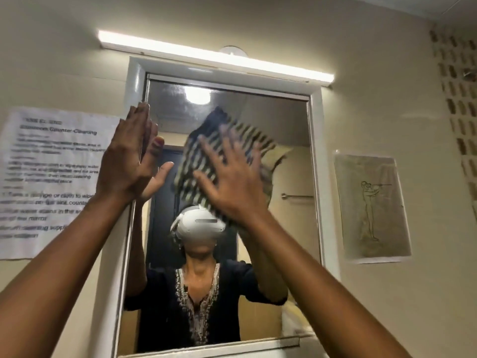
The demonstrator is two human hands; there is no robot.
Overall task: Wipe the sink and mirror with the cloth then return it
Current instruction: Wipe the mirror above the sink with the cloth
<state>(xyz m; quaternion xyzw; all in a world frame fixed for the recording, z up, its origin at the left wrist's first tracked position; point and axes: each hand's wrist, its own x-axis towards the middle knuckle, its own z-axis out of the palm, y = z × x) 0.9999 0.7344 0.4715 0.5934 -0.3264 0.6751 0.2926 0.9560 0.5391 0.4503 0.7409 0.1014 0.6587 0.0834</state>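
A striped dark-and-pale cloth (206, 140) is spread flat against the mirror (284, 125), blurred by motion. My right hand (232, 182) presses on it with the fingers spread wide, in the mirror's upper middle. My left hand (126, 161) lies flat and open against the mirror's left edge, fingers straight and pointing up, holding nothing. The mirror sits in a white frame (135, 81) and reflects a person with a white headset and both raised arms. The sink is out of view.
A lit tube lamp (214, 54) runs above the mirror. A printed paper sheet (49, 177) is stuck to the wall on the left. A drawing of a figure (371, 208) hangs on the right wall. A patterned vent block (462, 112) fills the far right.
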